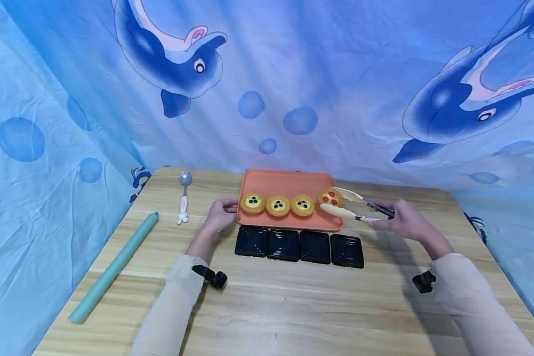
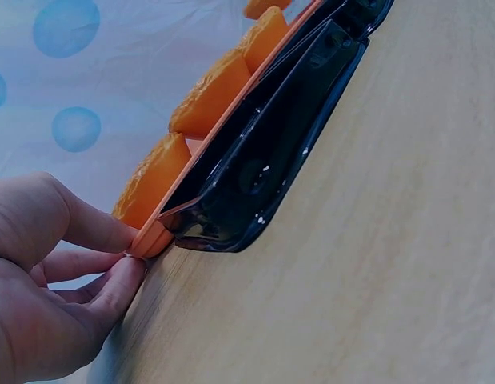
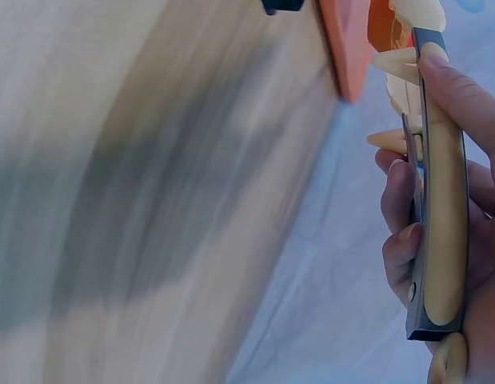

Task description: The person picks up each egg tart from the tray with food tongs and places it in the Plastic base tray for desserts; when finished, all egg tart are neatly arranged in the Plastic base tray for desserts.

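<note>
My left hand (image 1: 221, 216) pinches the left edge of an orange tray (image 1: 289, 182) between thumb and fingers; the left wrist view shows this grip at the tray's corner. In my right hand (image 1: 402, 220) is a pair of tongs (image 1: 353, 214) with cream tips, gripped along its handles. The tong tips stand spread on either side of a tart with red toppings (image 1: 331, 198) at the tray's right end. Three tarts with dark berries, a left one (image 1: 252, 202), a middle one (image 1: 278, 205) and a right one (image 1: 302, 204), sit in a row beside it.
Several black square dishes (image 1: 283, 244) line up along the tray's near side. To the left lie a spoon with a rabbit handle (image 1: 184, 200) and a long green rod (image 1: 114, 267). A blue dolphin-print curtain (image 1: 276, 74) hangs behind the wooden table (image 1: 293, 311).
</note>
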A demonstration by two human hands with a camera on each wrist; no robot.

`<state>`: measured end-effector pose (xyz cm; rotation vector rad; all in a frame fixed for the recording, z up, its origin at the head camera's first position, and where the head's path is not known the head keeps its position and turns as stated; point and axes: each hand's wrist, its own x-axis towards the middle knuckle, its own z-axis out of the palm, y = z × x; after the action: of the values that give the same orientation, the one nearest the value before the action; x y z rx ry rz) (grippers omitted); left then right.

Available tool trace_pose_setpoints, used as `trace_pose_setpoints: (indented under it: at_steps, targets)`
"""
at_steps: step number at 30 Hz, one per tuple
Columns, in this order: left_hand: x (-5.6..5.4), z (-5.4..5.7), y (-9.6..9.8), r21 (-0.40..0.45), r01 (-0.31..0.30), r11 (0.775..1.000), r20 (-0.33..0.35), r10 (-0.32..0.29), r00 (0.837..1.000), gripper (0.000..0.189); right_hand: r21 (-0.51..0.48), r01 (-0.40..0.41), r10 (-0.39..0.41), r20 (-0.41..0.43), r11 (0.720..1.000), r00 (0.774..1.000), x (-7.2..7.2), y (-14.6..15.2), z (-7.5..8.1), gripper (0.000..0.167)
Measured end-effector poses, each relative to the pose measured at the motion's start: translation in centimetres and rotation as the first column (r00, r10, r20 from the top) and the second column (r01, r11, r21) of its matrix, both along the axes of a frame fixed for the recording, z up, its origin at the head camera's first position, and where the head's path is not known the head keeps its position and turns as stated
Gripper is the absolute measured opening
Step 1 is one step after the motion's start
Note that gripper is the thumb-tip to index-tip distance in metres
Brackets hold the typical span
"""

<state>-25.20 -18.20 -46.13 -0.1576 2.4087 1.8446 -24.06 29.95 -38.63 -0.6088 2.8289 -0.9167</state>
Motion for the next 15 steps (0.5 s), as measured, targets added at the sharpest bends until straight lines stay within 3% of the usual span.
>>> trace_pose_setpoints:
  at_steps: [8, 15]
  targets:
    - [-0.1, 0.2, -0.1, 0.003, -0.007, 1.0, 0.001, 0.007, 1.0, 0.052, 0.039, 0.011, -0.009, -0.045, 0.999, 0.999, 1.0, 0.5, 1.5, 0.069]
    - [0.2, 0.2, 0.0, 0.015, -0.013, 1.0, 0.014, 0.013, 1.0, 0.052, 0.07, 0.016, -0.012, -0.056, 0.997, 0.998, 4.2, 1.8, 2.1, 0.073]
